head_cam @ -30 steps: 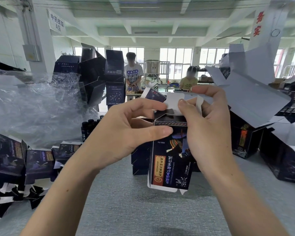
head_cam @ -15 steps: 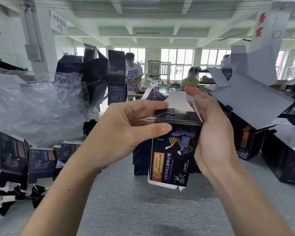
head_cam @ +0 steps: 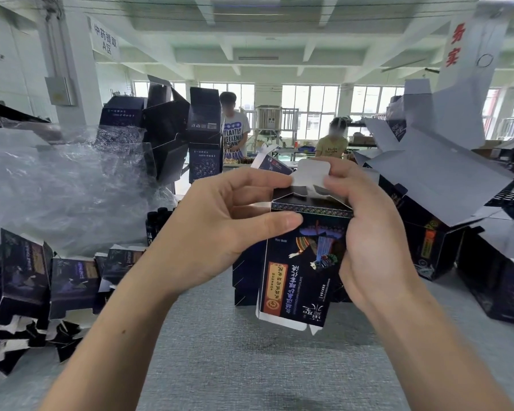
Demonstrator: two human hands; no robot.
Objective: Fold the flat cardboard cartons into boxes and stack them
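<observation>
I hold a dark printed carton (head_cam: 304, 268) upside down above the grey table (head_cam: 250, 366), opened into a box shape. My left hand (head_cam: 229, 226) grips its left side, thumb across the front face, fingertips at the top edge. My right hand (head_cam: 365, 229) wraps the right side and its fingers curl over a white end flap (head_cam: 310, 173) that stands up from the top. Other end flaps lie partly folded inward. The carton's lower flaps hang loose.
Folded dark boxes (head_cam: 57, 277) lie in a row at the left below crinkled plastic wrap (head_cam: 57, 185). More boxes with raised white flaps (head_cam: 436, 179) pile up at the right. A short dark stack (head_cam: 245, 280) stands behind the carton. Two people work at a far table.
My right hand went from an open reach beside the flap to curling its fingers over it. The white flap now stands more upright. My left hand kept its grip.
</observation>
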